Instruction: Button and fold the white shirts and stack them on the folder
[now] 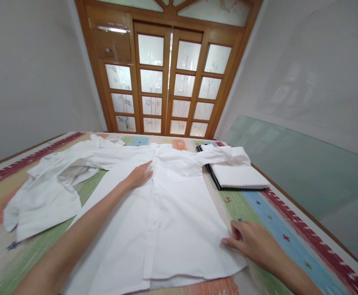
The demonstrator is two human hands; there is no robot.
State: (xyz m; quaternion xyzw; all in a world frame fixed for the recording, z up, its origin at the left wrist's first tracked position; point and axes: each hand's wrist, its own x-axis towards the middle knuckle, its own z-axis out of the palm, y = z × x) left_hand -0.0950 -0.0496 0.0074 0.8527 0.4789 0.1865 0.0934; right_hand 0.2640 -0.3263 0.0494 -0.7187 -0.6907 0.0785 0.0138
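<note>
Over my remote feed, a white button-front shirt (182,229) lies on patterned cloth (277,217) — left hand (139,175) flat by its placket (152,213), fingers outstretched, right hand (252,241) curled at its side edge — whether it's pinching I can't tell.

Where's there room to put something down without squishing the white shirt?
Try the patterned cloth between the folded stack and the right hand. Another patch lies at the near left, between the bunched fabric and the left forearm. It's crowded in the middle, where the left hand touches the shirt, and at far right, where a sleeve overlaps the stack.
</note>
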